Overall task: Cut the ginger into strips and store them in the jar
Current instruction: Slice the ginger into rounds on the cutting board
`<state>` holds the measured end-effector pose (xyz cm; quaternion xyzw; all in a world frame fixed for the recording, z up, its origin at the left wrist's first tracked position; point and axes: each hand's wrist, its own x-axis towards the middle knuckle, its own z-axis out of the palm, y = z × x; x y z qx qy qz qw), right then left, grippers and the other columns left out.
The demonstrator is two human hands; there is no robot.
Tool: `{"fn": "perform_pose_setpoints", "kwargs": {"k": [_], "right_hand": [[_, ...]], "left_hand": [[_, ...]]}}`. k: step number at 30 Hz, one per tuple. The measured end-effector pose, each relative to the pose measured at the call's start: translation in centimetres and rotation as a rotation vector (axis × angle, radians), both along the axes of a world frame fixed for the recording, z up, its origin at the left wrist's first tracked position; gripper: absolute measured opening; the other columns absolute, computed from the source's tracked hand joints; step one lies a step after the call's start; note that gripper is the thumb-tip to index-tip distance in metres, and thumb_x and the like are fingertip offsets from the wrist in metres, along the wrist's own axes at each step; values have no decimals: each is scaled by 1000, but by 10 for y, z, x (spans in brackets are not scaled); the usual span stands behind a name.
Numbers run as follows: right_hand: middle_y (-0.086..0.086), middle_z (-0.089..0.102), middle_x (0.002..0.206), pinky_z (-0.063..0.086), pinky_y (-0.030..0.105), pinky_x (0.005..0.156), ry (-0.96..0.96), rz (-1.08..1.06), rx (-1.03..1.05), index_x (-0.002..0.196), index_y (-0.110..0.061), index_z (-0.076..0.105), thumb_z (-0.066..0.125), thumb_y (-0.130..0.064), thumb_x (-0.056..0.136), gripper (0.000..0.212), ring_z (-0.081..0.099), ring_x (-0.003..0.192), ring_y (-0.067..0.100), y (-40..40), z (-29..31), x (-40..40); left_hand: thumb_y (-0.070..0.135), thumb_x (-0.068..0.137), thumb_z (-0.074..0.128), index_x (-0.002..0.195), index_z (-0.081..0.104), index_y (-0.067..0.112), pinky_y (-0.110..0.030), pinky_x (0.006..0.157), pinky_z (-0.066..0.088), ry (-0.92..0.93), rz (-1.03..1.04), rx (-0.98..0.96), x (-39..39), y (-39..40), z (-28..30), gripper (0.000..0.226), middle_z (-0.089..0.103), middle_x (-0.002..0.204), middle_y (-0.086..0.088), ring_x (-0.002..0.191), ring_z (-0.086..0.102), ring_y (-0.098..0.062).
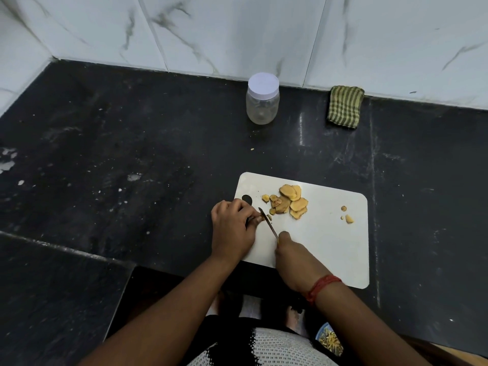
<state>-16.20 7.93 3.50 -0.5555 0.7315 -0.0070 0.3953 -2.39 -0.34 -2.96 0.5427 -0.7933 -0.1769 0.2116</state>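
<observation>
A white cutting board lies on the black counter. A pile of ginger slices sits near its far left, with a few small bits toward the right. My left hand pinches a small ginger piece at the board's left edge; the piece is mostly hidden by my fingers. My right hand grips the handle of a knife, whose blade lies against my left fingertips. A clear jar with a white lid on stands at the back by the wall.
A folded green striped cloth lies against the marble wall to the right of the jar. The counter has a step down at the near left. A small dish with strips shows below the counter edge.
</observation>
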Motion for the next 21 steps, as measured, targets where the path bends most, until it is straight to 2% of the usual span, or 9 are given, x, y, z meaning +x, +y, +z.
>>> {"fn": "perform_pose_setpoints", "kwargs": {"k": [5, 7, 9, 11, 13, 17, 19, 21], "right_hand": [[15, 60, 95, 35, 29, 60, 15, 24, 36, 117, -4, 35, 36, -4, 93, 23, 46, 66, 20, 10, 7, -4], [9, 55, 85, 32, 28, 54, 4, 27, 30, 120, -3, 35, 35, -3, 93, 26, 43, 61, 16, 16, 8, -6], [2, 48, 76, 29, 25, 49, -38, 5, 7, 111, -7, 36, 35, -5, 95, 16, 43, 60, 15, 17, 9, -7], [1, 49, 76, 30, 28, 52, -80, -47, -34, 102, -13, 33, 35, -9, 98, 6, 46, 63, 17, 17, 12, -8], [-1, 49, 76, 30, 27, 52, -125, -111, -78, 100, -15, 32, 35, -14, 100, 3, 44, 62, 12, 15, 16, -11], [2, 50, 74, 31, 28, 54, -190, -200, -77, 100, -12, 40, 36, -22, 101, 10, 45, 61, 13, 12, 19, -19], [5, 49, 70, 31, 26, 48, -302, -288, -14, 98, -15, 42, 37, -28, 100, 13, 43, 55, 16, 13, 19, -20], [7, 43, 67, 27, 24, 42, -532, -466, 67, 92, -18, 41, 38, -31, 99, 15, 35, 45, 16, 15, 19, -18]], "left_hand": [[37, 91, 70, 86, 70, 27, -42, 108, 30, 7, 18, 0, 0, 1, 0, 11, 57, 94, 11, 93, 48, -15], [38, 92, 69, 87, 70, 28, -42, 107, 30, 11, 14, -1, 0, -1, 0, 12, 57, 94, 12, 93, 48, -15], [38, 92, 69, 88, 70, 29, -41, 108, 29, 22, 14, 12, 1, -1, 1, 11, 57, 95, 13, 94, 48, -14], [38, 92, 69, 89, 70, 30, -41, 109, 29, 38, 11, 31, 1, 0, 2, 9, 56, 96, 14, 96, 48, -13], [39, 92, 67, 92, 69, 32, -42, 110, 29, 38, 5, 49, 1, 1, 3, 8, 57, 97, 16, 98, 48, -13], [40, 90, 64, 99, 67, 33, -45, 111, 28, 43, 9, 81, 1, 0, 5, 12, 58, 102, 16, 102, 49, -14], [39, 91, 65, 102, 68, 32, -44, 112, 27, 30, 0, 87, 1, 0, 6, 14, 59, 104, 15, 104, 49, -14], [39, 92, 66, 102, 70, 31, -44, 111, 26, 3, -17, 83, 1, 0, 8, 13, 58, 104, 14, 105, 49, -15]]}}
